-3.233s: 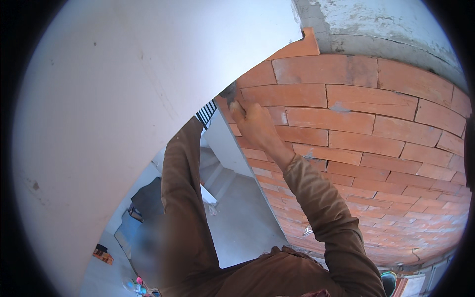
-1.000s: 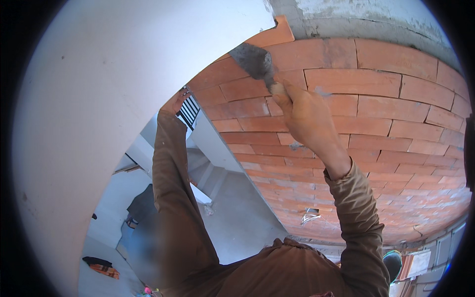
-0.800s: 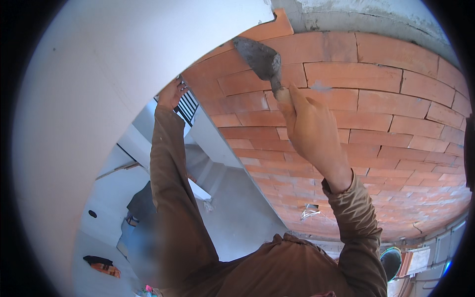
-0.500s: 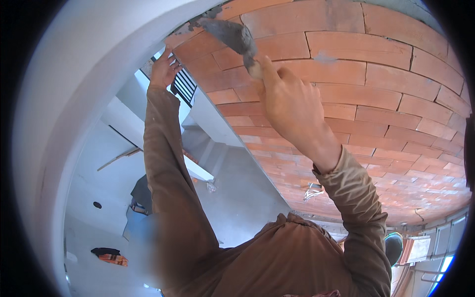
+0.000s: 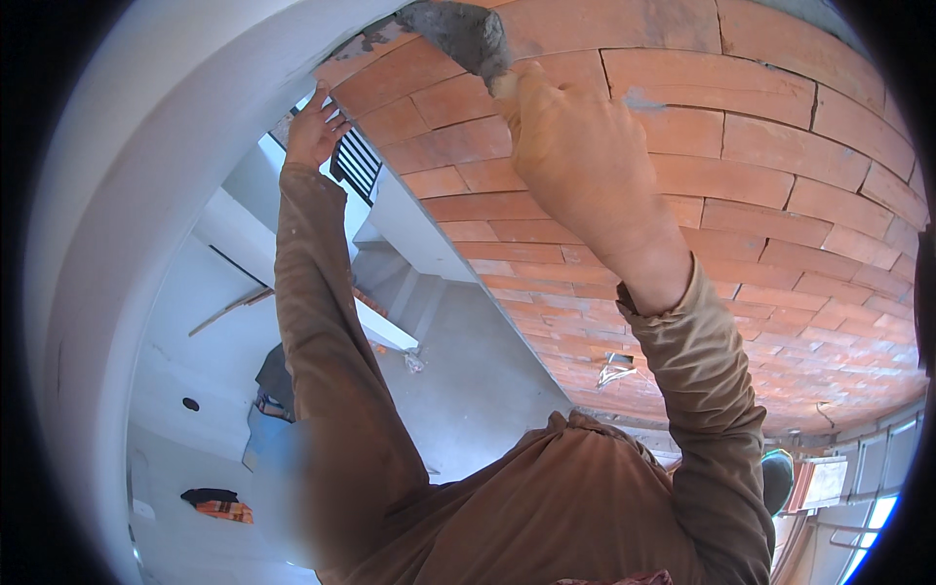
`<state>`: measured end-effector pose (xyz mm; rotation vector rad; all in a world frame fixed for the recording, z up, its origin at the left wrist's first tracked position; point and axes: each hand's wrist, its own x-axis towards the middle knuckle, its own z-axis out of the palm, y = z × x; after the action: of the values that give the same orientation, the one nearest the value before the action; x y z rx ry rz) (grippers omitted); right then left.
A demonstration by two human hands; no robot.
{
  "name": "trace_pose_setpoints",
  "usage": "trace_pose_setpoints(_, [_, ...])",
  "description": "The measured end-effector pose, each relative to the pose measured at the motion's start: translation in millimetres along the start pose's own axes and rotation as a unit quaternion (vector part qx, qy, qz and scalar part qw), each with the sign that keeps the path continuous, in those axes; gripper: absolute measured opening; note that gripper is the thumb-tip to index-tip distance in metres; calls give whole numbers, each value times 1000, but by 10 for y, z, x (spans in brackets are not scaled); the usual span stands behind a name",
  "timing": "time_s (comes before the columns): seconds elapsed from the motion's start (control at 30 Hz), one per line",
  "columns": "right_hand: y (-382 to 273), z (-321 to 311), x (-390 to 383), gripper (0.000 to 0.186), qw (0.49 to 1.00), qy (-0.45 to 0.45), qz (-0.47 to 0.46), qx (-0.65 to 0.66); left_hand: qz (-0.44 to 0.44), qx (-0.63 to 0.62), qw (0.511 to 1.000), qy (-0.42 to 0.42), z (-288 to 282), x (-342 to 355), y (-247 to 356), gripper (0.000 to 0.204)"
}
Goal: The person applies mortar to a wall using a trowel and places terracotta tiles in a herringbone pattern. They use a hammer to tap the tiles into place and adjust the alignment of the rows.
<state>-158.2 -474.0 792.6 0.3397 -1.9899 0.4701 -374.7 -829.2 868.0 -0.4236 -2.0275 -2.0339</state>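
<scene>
My right hand (image 5: pixel 585 161) grips the pale handle of a trowel (image 5: pixel 458 37) at the upper middle. Grey mortar coats the trowel's blade, which lies against the top of the brick wall (image 5: pixel 673 185), near the white curved edge (image 5: pixel 195 107). Darker mortar smears (image 5: pixel 375 39) mark the bricks left of the blade. Farther left, my left hand (image 5: pixel 314 129) is raised with its fingers apart, at the wall's end edge beneath the white curve. It holds nothing that I can see.
Beyond the wall's end are a dark railing (image 5: pixel 358 168) and grey stairs (image 5: pixel 390 283). Loose wires (image 5: pixel 614 372) stick out of an opening in the bricks. A dark and orange cloth (image 5: pixel 219 505) lies at the lower left. A rounded green-rimmed thing (image 5: pixel 777 478) shows beyond my right elbow.
My right hand and the trowel have moved upward, and the blade now reaches the picture's top edge. My left hand has shifted slightly up and left.
</scene>
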Motion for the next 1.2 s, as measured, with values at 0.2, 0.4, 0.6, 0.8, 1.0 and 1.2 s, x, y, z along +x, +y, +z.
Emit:
trace_pose_setpoints(0.2, [123, -185, -97, 26, 997, 9, 7, 72, -6, 3, 1000, -5, -40, 51, -18, 86])
trace_pose_setpoints(0.4, [19, -25, -396, 12, 991, 24, 57, 115, -18, -2, 1000, 15, -74, 97, -16, 92])
trace_pose_setpoints(0.6, [-43, 140, -263, 34, 921, -66, 113, 366, -16, -3, 1000, 9, -85, 86, -23, 90])
trace_pose_setpoints(0.8, [129, 218, 8, 44, 814, -210, 210, 500, -10, -4, 1000, 16, -12, 65, -16, 84])
trace_pose_setpoints(1.0, [285, 181, -10, 41, 748, -184, 269, 578, -10, -5, 1000, 21, -80, 79, -27, 82])
trace_pose_setpoints(1.2, [330, 80, -122, 40, 687, -133, 273, 660, -3, -2, 1000, 1, -40, 45, -5, 85])
